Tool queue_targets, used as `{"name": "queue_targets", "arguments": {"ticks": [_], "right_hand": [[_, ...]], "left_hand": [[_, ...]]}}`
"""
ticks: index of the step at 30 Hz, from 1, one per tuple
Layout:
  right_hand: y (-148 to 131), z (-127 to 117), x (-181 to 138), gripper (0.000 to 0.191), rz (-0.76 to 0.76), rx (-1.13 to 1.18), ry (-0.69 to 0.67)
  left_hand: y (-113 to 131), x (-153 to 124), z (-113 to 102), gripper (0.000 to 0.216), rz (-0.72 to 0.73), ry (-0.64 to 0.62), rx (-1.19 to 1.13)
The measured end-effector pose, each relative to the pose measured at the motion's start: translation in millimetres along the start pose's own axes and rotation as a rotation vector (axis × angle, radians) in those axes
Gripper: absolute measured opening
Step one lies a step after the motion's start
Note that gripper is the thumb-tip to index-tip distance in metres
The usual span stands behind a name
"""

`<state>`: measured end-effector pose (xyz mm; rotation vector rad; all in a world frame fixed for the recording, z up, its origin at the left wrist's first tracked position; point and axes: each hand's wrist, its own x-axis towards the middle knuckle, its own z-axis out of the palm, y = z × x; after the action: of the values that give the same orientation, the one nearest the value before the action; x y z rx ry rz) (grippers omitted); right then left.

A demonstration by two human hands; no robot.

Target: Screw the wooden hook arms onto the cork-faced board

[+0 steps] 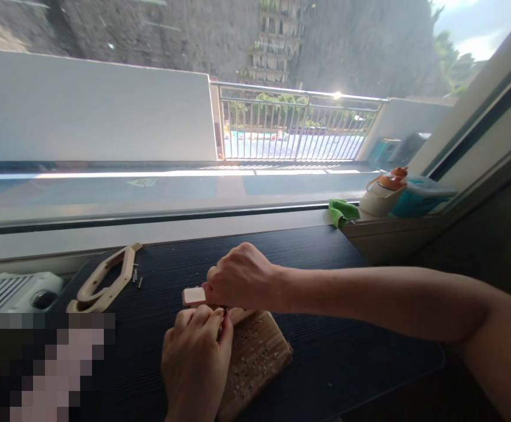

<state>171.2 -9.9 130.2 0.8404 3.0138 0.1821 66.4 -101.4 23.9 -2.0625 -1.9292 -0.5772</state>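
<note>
My right hand (240,281) is closed in a fist around a pale wooden handle (193,295) that sticks out to the left. Just below it my left hand (194,363) is closed in a pinch on something small and dark that I cannot make out, at a point where the two hands meet. Both work over a brown wooden board (259,357) dotted with small holes or specks, lying on a dark table (326,351).
A hollow wooden frame piece (106,278) lies at the table's back left with a few small nails (136,276) beside it. A white device (13,292) sits far left. On the sill at right are a green cloth (341,212) and a white-and-orange container (381,196).
</note>
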Motion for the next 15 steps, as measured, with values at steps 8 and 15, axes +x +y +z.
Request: {"name": "queue_targets", "arguments": {"ticks": [8, 15], "right_hand": [[7, -31, -4, 0.020, -0.349, 0.025, -0.141], [16, -21, -6, 0.017, -0.492, 0.061, -0.159]], "left_hand": [[1, 0, -4, 0.021, -0.011, -0.011, -0.011], [-2, -1, -7, 0.015, 0.016, -0.050, -0.030]]}}
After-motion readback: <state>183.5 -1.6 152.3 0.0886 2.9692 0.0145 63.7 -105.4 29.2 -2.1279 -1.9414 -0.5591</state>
